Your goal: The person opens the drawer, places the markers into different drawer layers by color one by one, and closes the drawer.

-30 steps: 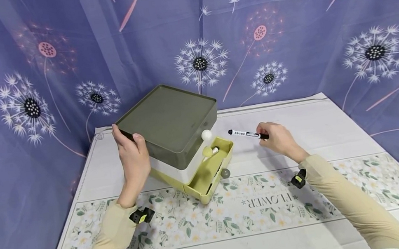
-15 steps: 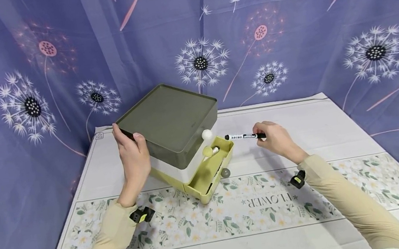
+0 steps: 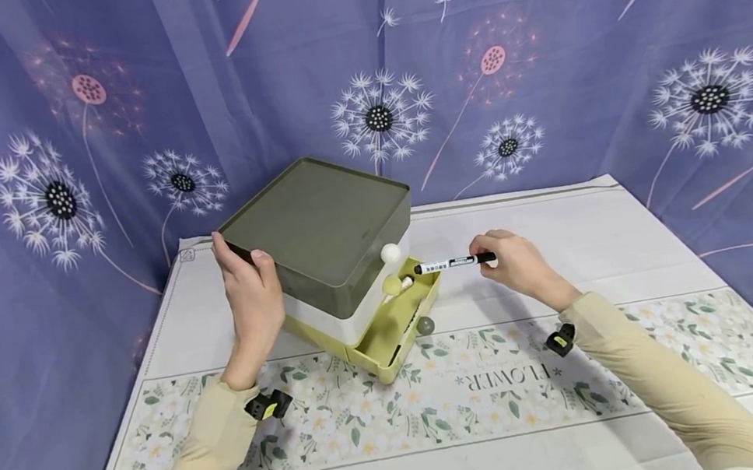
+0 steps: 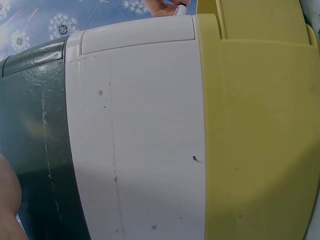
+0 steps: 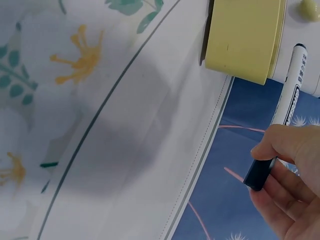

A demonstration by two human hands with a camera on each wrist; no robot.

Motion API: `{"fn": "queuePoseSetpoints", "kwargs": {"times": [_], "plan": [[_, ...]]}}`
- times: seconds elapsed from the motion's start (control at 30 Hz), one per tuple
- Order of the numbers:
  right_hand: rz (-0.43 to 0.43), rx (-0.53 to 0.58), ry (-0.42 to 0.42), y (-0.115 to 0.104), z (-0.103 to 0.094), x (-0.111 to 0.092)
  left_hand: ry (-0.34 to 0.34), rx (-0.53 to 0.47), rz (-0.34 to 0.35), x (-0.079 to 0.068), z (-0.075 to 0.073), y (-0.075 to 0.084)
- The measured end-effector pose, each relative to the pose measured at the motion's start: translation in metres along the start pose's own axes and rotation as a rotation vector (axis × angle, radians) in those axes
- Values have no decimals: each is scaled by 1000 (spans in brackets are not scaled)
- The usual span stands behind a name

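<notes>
A small three-tier drawer unit [image 3: 326, 225], dark olive on top, white in the middle and yellow below, stands at an angle on the table. Its yellow bottom drawer [image 3: 401, 318] is pulled out, with a white pen-like item [image 3: 407, 283] inside. My left hand [image 3: 250, 297] presses against the unit's near left side, fingers straight and thumb at the top rim. With thumb and fingertips my right hand [image 3: 513, 257] pinches the black end of a whiteboard marker [image 3: 444, 264]. The marker lies nearly level, its far end overlapping the drawer's back corner in the head view.
White, yellow and grey ball knobs [image 3: 425, 326] stick out at the unit's front. A white cloth with a flower-print band [image 3: 510, 407] covers the table. Behind it hangs a blue dandelion curtain [image 3: 445, 101].
My right hand has moved a little left, carrying the marker toward the pulled-out drawer. The marker has tilted to nearly level. My left hand and the drawer unit have stayed in place.
</notes>
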State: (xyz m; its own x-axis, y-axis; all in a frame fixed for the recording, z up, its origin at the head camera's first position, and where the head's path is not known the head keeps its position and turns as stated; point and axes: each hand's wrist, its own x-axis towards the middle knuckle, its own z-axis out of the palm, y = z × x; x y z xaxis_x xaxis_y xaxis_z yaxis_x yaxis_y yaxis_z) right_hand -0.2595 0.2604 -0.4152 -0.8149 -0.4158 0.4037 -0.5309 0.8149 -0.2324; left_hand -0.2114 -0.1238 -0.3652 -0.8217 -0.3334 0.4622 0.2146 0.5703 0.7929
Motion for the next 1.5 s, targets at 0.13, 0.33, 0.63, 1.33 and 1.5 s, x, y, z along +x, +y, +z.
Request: {"fn": "queuePoseSetpoints", "kwargs": {"times": [0.13,0.33,0.63,1.33,1.5], "plan": [[-30,8,6,-4,1,1,0,-2,-2,-1,0,-1],[-120,-11,-3,-12,1,3,2,-3,0,-1,0,-1],[-237,-14,-37,-22,0,6,4,-5,6,-2,0,-2],[-360,-95,-101,-43,12,14,8,-5,6,-2,0,-2],[-393,-116,-126,-50,13,19,0,-6,4,-1,1,-2]]}}
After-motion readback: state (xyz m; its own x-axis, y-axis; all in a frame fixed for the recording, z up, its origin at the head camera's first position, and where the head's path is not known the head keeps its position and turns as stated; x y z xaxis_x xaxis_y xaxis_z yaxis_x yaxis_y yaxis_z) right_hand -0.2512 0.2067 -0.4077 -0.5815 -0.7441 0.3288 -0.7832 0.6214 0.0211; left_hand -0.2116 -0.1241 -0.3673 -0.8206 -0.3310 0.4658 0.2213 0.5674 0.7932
